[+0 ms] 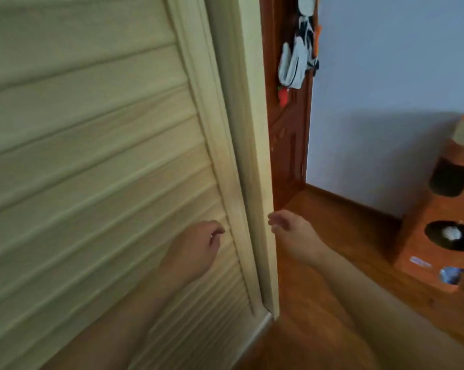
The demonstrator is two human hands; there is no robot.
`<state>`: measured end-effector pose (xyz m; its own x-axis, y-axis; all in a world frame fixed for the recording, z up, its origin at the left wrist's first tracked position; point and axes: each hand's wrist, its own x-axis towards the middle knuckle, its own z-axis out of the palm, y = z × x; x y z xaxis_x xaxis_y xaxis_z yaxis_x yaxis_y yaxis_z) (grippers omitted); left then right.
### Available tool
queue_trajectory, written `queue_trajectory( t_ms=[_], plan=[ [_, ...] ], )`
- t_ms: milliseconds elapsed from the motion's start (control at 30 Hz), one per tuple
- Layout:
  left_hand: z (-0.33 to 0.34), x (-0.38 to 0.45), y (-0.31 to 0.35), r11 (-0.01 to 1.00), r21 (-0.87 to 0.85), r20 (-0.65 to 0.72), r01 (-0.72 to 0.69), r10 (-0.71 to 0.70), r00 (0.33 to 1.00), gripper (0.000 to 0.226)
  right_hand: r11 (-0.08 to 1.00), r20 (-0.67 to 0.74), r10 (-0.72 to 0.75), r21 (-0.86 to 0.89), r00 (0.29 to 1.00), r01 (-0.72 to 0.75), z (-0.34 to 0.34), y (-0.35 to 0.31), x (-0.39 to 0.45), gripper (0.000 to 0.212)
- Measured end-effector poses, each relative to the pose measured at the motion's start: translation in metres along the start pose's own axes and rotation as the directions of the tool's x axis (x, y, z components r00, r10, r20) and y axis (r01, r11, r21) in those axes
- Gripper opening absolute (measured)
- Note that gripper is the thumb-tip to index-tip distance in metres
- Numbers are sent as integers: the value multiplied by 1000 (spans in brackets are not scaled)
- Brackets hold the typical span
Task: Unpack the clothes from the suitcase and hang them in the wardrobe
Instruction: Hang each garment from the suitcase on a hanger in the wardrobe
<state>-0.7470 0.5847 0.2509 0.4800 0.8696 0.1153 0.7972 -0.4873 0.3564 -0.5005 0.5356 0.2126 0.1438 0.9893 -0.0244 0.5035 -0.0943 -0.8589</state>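
Pale louvred wardrobe door (92, 156), left hand (196, 249) loosely curled, grip empty, right hand (292, 231) relaxed at its edge, wooden floor (332, 236), blue wall (385, 76), brown door (286, 142), wooden speaker (444, 209).

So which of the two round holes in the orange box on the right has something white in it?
The lower hole, nearer the floor, holds a white object; the upper hole in the orange box looks dark and empty.

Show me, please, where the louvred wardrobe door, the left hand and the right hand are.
louvred wardrobe door (92, 161), head view, on its slats.
left hand (196, 247), head view, on the back of the hand.
right hand (292, 233), head view, on the back of the hand.
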Motion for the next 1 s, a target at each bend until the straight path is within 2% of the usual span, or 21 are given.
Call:
queue_trajectory(
  t_ms=[100,233,333,433,567,667,767,900,1000],
  plan=[
    [-49,-17,-19,998,64,-116,-28,35,993,21,998,42,-65,29,997,64,19,-49,7,43],
    [-97,-22,-18,981,190,-232,-27,72,970,25,991,-20,-129,28,991,130,7,-108,23,55],
    [-127,-24,-7,975,219,-309,36,34,950,28,978,-44,-205,29,978,206,-6,-147,38,60],
    [-158,-32,9,932,335,-376,137,-2,927,31,965,9,-242,104,970,239,-8,-180,55,67],
    [-196,-45,16,755,599,-437,266,31,899,48,946,60,-265,208,962,248,6,-188,84,75],
    [-211,-67,6,672,672,-462,311,53,885,50,917,2,-184,360,983,171,11,-192,93,73],
    [-217,-95,-3,629,692,-496,354,59,866,50,879,-32,-128,458,991,128,12,-191,100,69],
    [-221,-110,-6,595,705,-512,386,51,857,49,894,-1,-171,420,985,155,23,-186,102,69],
    [-219,-95,3,613,703,-512,361,84,855,56,902,46,-214,392,976,179,39,-194,84,65]
  ],
)
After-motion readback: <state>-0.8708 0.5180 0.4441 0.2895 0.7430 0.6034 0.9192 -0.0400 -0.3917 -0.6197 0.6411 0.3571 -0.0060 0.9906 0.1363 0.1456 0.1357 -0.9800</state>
